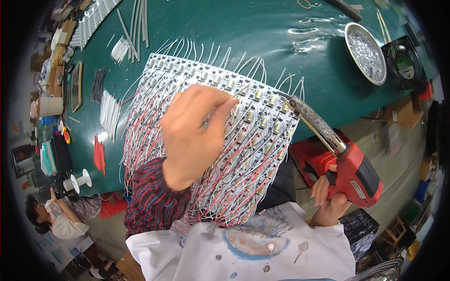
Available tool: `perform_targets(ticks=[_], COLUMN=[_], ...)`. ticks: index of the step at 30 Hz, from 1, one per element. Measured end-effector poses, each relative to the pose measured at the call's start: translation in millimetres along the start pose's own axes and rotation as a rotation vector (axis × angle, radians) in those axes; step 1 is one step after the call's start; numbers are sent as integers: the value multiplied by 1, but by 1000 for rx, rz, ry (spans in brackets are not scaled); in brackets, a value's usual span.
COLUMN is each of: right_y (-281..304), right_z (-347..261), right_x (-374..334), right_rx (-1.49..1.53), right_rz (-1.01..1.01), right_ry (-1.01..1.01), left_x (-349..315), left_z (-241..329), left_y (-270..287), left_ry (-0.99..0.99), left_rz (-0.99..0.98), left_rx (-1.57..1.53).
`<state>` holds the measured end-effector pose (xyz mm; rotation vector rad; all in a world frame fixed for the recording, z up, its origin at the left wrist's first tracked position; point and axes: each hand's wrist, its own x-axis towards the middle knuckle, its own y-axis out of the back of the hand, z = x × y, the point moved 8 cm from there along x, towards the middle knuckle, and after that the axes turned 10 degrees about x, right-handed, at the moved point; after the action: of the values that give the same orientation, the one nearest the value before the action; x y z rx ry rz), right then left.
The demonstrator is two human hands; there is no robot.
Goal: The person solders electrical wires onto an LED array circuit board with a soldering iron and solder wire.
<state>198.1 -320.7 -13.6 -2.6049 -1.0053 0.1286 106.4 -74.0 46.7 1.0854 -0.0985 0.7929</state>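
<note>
Head view: the left hand [194,133] pinches a wire [242,90], palm-down over boards [255,105]; the right hand [328,206] clasps a soldering gun [355,174].

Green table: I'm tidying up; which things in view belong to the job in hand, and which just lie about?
Job: circuit-board panel; red soldering gun in right hand; probably loose white wires.

Apparently lying about: thin sticks; white spool; yellow-handled tool.

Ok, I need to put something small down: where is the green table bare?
Widest: the table beyond the board, between the grey strips and the bowl. Smaller: between board and bowl, beyond the iron. Crowded: the left side, with white wires, black wires, red wires and the spool.
</note>
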Motion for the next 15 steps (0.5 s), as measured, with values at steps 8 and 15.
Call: perform_targets(ticks=[8,15], right_y=[20,29], right_z=[-1,-4], right_x=[-9,-21], right_rx=[42,59], right_rz=[-5,62], right_ry=[27,-21], left_x=[-2,-14], left_z=[26,19], left_y=[-29,-46], left_ry=[164,143], left_rz=[-353,-278], left_rx=[-208,-98])
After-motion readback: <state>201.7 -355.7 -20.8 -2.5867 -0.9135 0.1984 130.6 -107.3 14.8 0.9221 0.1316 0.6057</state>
